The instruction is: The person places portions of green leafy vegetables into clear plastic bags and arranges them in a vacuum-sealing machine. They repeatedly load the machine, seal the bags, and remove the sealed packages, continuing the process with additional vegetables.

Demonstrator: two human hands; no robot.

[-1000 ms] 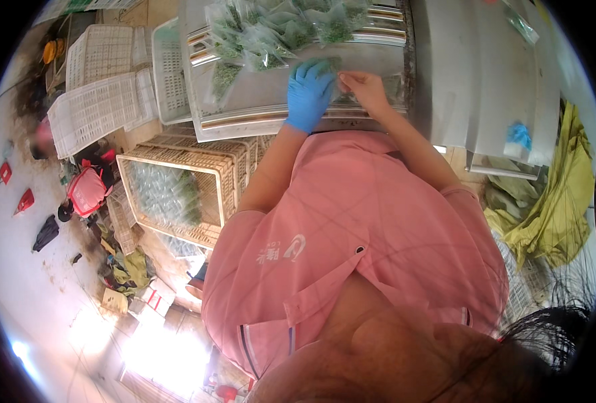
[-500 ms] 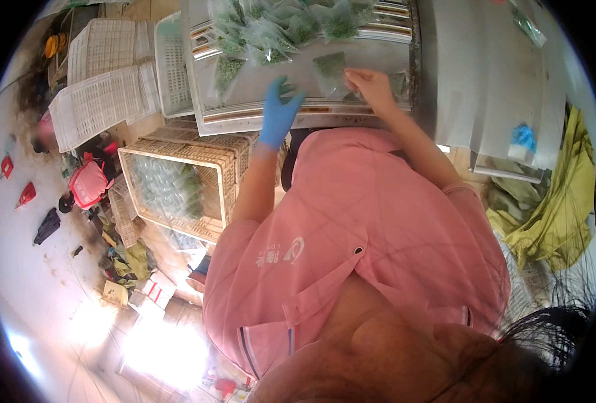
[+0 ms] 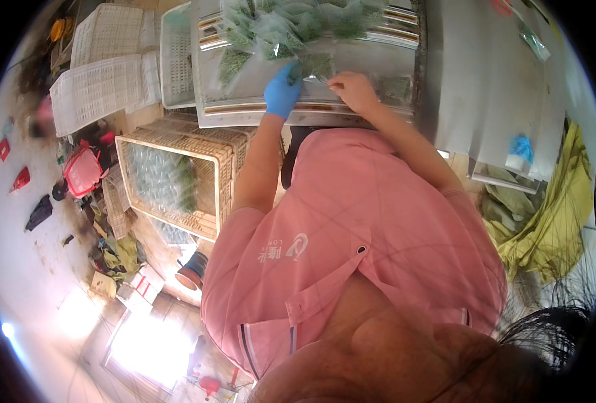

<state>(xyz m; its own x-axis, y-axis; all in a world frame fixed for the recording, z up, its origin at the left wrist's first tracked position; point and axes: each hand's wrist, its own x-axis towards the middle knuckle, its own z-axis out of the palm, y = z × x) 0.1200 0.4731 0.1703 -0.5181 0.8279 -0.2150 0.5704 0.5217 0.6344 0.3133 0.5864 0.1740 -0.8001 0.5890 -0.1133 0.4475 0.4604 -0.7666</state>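
Bagged greens [image 3: 314, 65], a clear packet with dark green leaves inside, lie on the metal tray [image 3: 244, 111] at the top of the view, near the tray's front edge. 2 hands meet over this packet. The left hand [image 3: 283, 89], in a blue glove, has its fingers curled down onto the packet's left end, pinching it. The right hand [image 3: 353, 89], bare, rests just right of the packet with fingers bent together at its edge; whether it actually grips the plastic cannot be told. Behind the packet, toward the tray's far side, a heap of similar packets [image 3: 291, 23] is piled up. Left of the tray, a white plastic crate [image 3: 175, 60] stands touching it, with flat white lattice panels [image 3: 100, 87] farther left. Below the tray's left corner, a woven tan basket [image 3: 177, 181] holds more green bundles. Right of the tray, a grey work surface [image 3: 492, 87] carries a small blue object [image 3: 521, 146].
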